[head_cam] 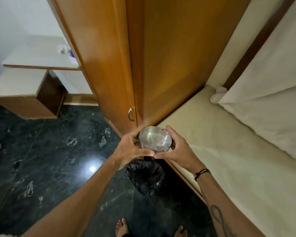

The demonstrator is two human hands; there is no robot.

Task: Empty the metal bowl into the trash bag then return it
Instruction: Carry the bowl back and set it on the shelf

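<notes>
Bare feet [121, 227] stand on the dark, polished stone floor [46, 168], which throws back a bright spot of light. Just ahead of them, on that floor and hard against the base of the bed [229, 151], sits the trash bag [145, 177] — black, crinkled film, soft and slumped, its mouth not clearly visible from above.

Over the bag, at arm's length, both hands carry the metal bowl [155, 139]. The left hand [130, 149] cups one side and the right hand [179, 151] the other, fingers [167, 131] curled round the rim and wall, thumbs meeting at the near edge. The bowl is small, round, brushed steel, tipped so that only smooth metal faces the viewer; whether that is its inside or its underside I cannot tell, nor whether anything is left in it.

It looks light and stiff, hard to damage — but the sheen suggests a slippery wall, so the rolled rim is likely the safest hold. A thin black band circles the right wrist.

Beyond the hands rises a glossy orange-brown wardrobe [161, 65] with a curved metal handle [131, 114]. The bed's cream cover looks soft and matte. Farthest left stands a pale-topped bench [32, 55], blurred.
</notes>
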